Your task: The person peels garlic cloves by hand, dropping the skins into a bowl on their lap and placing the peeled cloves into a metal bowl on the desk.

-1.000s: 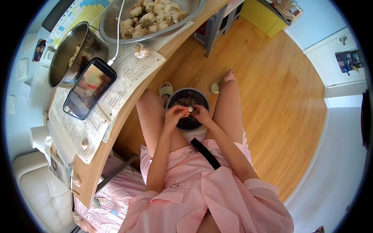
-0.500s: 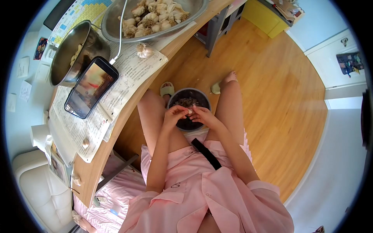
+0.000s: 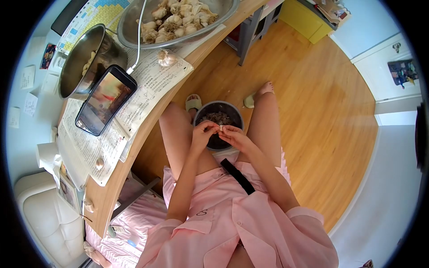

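We hold a small garlic clove (image 3: 221,127) between our two hands, over the dark bucket (image 3: 240,116) that stands on the floor between our legs. Our left hand (image 3: 204,134) has its thumb and forefinger nearly closed, pinching the clove from the left. Our right hand (image 3: 236,137) meets it from the right, its thumb and forefinger also drawn together at the clove, the other fingers loosely curled. The clove is too small and too covered by our fingertips for us to tell how much skin is on it. Below our hands, papery scraps (image 3: 217,117) lie in the far part of the bucket.

On our left runs the wooden desk (image 3: 107,196). At its far end we have a wide metal basin (image 3: 129,33) heaped with garlic bulbs (image 3: 174,22). Nearer and to the left of it is a deeper metal bowl (image 3: 107,53) with pale pieces (image 3: 88,64) inside. A phone (image 3: 106,100) is propped up just beside that bowl, a white cable (image 3: 139,49) plugged into it. A single bulb (image 3: 166,58) sits on the printed sheets (image 3: 154,82) near the basin, and a smaller piece (image 3: 99,164) lies at their near end. A black strap (image 3: 237,176) lies across our lap.
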A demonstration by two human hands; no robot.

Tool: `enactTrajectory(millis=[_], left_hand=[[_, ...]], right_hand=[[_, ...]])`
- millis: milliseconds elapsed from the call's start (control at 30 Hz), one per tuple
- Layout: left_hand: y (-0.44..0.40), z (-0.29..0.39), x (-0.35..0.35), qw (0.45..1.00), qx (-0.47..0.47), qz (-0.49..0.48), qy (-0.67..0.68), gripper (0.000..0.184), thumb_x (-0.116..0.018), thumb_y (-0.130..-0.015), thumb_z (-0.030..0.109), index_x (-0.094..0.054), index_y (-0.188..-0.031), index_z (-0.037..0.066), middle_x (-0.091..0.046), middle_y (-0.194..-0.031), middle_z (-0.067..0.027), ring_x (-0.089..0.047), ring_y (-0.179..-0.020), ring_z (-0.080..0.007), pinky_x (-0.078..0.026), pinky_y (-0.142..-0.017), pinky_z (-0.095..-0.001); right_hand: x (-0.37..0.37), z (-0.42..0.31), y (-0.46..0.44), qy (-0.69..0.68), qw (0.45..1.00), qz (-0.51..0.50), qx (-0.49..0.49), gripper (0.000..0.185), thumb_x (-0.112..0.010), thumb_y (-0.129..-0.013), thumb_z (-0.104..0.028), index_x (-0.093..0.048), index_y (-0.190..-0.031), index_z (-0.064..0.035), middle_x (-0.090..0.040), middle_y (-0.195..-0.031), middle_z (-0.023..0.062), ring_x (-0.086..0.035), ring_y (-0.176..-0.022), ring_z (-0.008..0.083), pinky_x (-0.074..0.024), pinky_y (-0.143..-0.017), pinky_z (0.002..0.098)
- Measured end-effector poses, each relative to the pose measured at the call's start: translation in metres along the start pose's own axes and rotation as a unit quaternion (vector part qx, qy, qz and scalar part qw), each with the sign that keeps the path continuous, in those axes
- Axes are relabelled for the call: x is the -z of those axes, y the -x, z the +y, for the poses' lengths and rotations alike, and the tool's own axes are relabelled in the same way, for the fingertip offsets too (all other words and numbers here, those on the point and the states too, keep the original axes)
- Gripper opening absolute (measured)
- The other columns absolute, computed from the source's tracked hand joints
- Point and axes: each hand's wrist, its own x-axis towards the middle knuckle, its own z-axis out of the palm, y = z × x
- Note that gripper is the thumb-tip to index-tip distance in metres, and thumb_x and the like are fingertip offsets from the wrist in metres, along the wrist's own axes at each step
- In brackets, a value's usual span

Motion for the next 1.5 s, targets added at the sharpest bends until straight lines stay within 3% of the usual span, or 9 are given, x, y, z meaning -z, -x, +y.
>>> enactTrajectory(millis=[133,233,467,567,767,867,1133,1333,1500], left_hand=[[0.004,0.007,-0.001,0.999,0.023,-0.021,-0.028,0.005,-0.065,-0.078,-0.001,-0.063,-0.082,-0.003,-0.062,-0.080,-0.0058,-0.058,-0.068,-0.0094,-0.047,-0.061,-0.0211],[0.005,-0.003,0.004,0.998,0.059,0.014,-0.010,0.005,-0.064,-0.079,0.000,-0.064,-0.084,-0.003,-0.063,-0.080,-0.0059,-0.059,-0.067,-0.0099,-0.048,-0.060,-0.0215],[-0.007,-0.029,0.000,0.985,-0.011,0.049,-0.163,0.013,-0.062,-0.080,0.001,-0.065,-0.092,-0.002,-0.066,-0.082,-0.0119,-0.062,-0.066,-0.0142,-0.049,-0.060,-0.0252],[-0.005,-0.030,-0.002,0.981,0.043,0.029,-0.187,0.015,-0.058,-0.083,0.001,-0.063,-0.096,-0.004,-0.065,-0.086,-0.0098,-0.062,-0.073,-0.0126,-0.049,-0.066,-0.0233],[-0.007,-0.019,-0.007,0.999,0.017,0.032,-0.041,0.019,-0.059,-0.084,0.000,-0.061,-0.102,-0.001,-0.063,-0.097,-0.0078,-0.060,-0.085,-0.0124,-0.048,-0.074,-0.0231],[-0.002,-0.005,-0.011,1.000,0.005,0.008,0.011,0.019,-0.063,-0.082,0.003,-0.063,-0.100,0.002,-0.063,-0.095,-0.0031,-0.060,-0.082,-0.0120,-0.047,-0.070,-0.0229],[0.011,0.029,-0.014,0.999,-0.047,0.018,0.015,0.021,-0.062,-0.083,0.002,-0.062,-0.104,0.000,-0.060,-0.098,-0.0039,-0.059,-0.087,-0.0121,-0.047,-0.072,-0.0215],[0.035,0.077,-0.014,0.986,-0.001,0.065,0.152,0.022,-0.057,-0.087,0.004,-0.059,-0.108,-0.002,-0.061,-0.098,-0.0083,-0.058,-0.084,-0.0137,-0.047,-0.074,-0.0248],[0.041,0.123,-0.021,0.977,0.000,0.020,0.211,0.022,-0.052,-0.089,0.006,-0.056,-0.109,-0.003,-0.061,-0.098,-0.0117,-0.058,-0.082,-0.0155,-0.047,-0.074,-0.0278]], right_hand=[[0.018,0.003,-0.012,-0.099,0.991,0.045,0.082,0.026,-0.061,-0.087,-0.018,-0.056,-0.107,-0.0029,-0.059,-0.105,0.0064,-0.057,-0.098,0.0156,-0.0468,-0.090,0.0301],[0.015,-0.017,-0.010,-0.037,0.990,0.112,0.081,0.027,-0.060,-0.087,-0.019,-0.056,-0.109,-0.0039,-0.060,-0.105,0.0056,-0.057,-0.098,0.0154,-0.0469,-0.090,0.0299],[0.005,-0.014,-0.008,-0.040,0.999,-0.003,0.009,0.028,-0.057,-0.089,-0.019,-0.053,-0.115,-0.0083,-0.061,-0.102,0.0039,-0.058,-0.093,0.0125,-0.0481,-0.087,0.0291],[0.004,-0.010,-0.007,-0.046,0.999,-0.018,0.016,0.030,-0.056,-0.090,-0.022,-0.054,-0.116,-0.0083,-0.060,-0.100,0.0044,-0.058,-0.091,0.0134,-0.0486,-0.087,0.0301],[0.008,-0.009,-0.008,-0.040,0.999,-0.014,0.024,0.025,-0.055,-0.090,-0.025,-0.055,-0.109,-0.0083,-0.060,-0.100,0.0047,-0.059,-0.091,0.0135,-0.0490,-0.086,0.0299],[0.008,-0.007,-0.010,-0.017,0.999,-0.024,0.016,0.024,-0.056,-0.090,-0.026,-0.054,-0.107,-0.0082,-0.060,-0.100,0.0050,-0.059,-0.093,0.0141,-0.0492,-0.086,0.0299],[-0.028,-0.023,0.019,0.054,0.996,-0.055,0.034,0.026,-0.055,-0.091,-0.024,-0.053,-0.108,-0.0058,-0.061,-0.100,0.0070,-0.060,-0.095,0.0160,-0.0499,-0.085,0.0297],[-0.066,-0.039,0.050,0.167,0.980,-0.032,0.101,0.022,-0.052,-0.093,-0.019,-0.056,-0.106,-0.0015,-0.064,-0.092,0.0094,-0.063,-0.083,0.0166,-0.0508,-0.078,0.0282],[-0.049,-0.020,0.023,0.357,0.901,0.022,0.244,0.021,-0.050,-0.092,-0.014,-0.056,-0.107,-0.0007,-0.064,-0.090,0.0083,-0.061,-0.078,0.0130,-0.0491,-0.071,0.0251]])
